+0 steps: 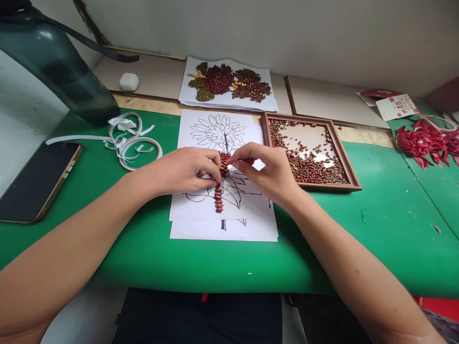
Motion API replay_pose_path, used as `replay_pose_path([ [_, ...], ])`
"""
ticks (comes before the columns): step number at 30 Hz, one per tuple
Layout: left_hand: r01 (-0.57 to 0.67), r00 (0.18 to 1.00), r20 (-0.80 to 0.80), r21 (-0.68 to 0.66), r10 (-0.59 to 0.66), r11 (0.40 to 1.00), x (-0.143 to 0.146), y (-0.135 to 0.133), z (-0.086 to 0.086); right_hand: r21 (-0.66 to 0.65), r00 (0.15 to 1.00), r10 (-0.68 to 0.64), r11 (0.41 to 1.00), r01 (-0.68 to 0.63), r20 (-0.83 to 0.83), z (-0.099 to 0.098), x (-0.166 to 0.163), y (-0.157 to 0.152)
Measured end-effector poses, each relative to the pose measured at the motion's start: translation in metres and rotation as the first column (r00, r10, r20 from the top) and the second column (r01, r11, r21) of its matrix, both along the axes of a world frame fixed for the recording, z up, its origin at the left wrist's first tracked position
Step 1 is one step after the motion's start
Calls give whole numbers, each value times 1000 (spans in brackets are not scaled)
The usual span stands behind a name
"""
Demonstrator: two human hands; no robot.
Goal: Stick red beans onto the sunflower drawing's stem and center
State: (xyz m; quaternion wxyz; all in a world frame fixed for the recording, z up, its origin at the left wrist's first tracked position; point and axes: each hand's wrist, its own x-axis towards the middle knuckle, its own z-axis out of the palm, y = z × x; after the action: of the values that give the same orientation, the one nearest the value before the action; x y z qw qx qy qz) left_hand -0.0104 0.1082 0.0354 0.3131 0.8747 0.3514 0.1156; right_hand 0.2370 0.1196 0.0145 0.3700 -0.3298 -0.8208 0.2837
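On the printed flower drawing, small red beans form a narrow column along the stem, with a thicker cluster higher up. My left hand rests on the sheet at the left of that column, fingers curled and their tips touching the beans; whatever they pinch is hidden. From the right, my right hand reaches in with thumb and forefinger closed on a small red bean at the cluster's edge. Beside it is a brown wooden frame tray of loose red and green beans.
Behind lies a finished-looking bean picture on paper. At the left are a phone, tape rolls with peeled strips, a dark bottle and a white case. Red fabric-like flowers and a card lie far right.
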Motion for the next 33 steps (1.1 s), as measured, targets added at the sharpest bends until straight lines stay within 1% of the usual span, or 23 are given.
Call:
replay_pose_path([
  [8,-5,1000,10,13,5,1000,0,0,0,18,1000,2,1000,-2,12,-1,1,0],
  [22,-23,1000,0,-12,23,1000,1,0,-1,60,1000,2,998,-3,28,-2,1,1],
  [27,-5,1000,5,-23,6,1000,1,1,-3,52,999,-5,999,3,46,-1,0,0],
  [33,-7,1000,17,-36,8,999,2,0,-2,77,999,3,997,-7,52,-1,0,1],
])
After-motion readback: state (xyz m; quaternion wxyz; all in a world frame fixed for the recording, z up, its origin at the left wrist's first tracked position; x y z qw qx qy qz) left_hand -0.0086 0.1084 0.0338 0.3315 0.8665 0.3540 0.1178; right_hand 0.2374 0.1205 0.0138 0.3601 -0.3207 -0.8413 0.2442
